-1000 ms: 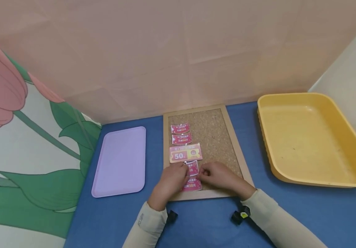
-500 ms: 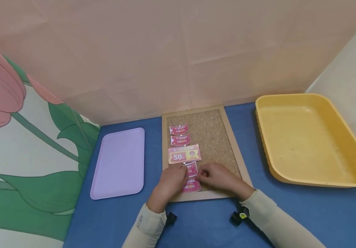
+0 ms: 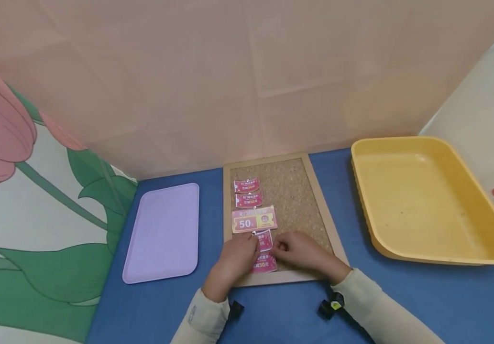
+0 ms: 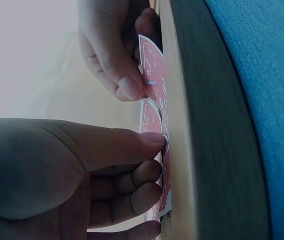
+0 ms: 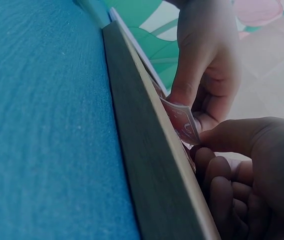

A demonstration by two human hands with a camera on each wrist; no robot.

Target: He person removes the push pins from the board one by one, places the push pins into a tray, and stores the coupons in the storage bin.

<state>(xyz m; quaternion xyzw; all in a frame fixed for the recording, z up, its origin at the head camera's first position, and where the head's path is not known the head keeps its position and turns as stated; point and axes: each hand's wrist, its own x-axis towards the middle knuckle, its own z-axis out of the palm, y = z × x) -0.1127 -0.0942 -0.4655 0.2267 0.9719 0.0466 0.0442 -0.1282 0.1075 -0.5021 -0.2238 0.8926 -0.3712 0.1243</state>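
Note:
A wood-framed cork board [image 3: 296,191] bears a column of red-pink paper coupons along its left side. Two small coupons [image 3: 248,199] lie above a wider one [image 3: 254,219] marked 50. Below it are another small coupon [image 3: 266,240] and the lowest coupon [image 3: 265,263], both partly covered by fingers. My left hand [image 3: 239,255] pinches the left part of the coupons there, thumb [image 4: 149,140] against the paper. From the right, my right hand [image 3: 300,251] pinches a coupon's edge between thumb and forefinger. Small shiny pins [image 3: 254,233] show at the coupons' top edges.
A purple tray [image 3: 162,234] lies left of the board on the blue tablecloth [image 3: 281,315]. To the right stands a deep yellow bin [image 3: 427,210]. A pale pink wall covering [image 3: 247,71] rises behind the board, and flower-painted panels [image 3: 49,277] stand at the left.
Both hands keep nearly the same place and grip on the coupons. The whole scene sits slightly lower in the head view.

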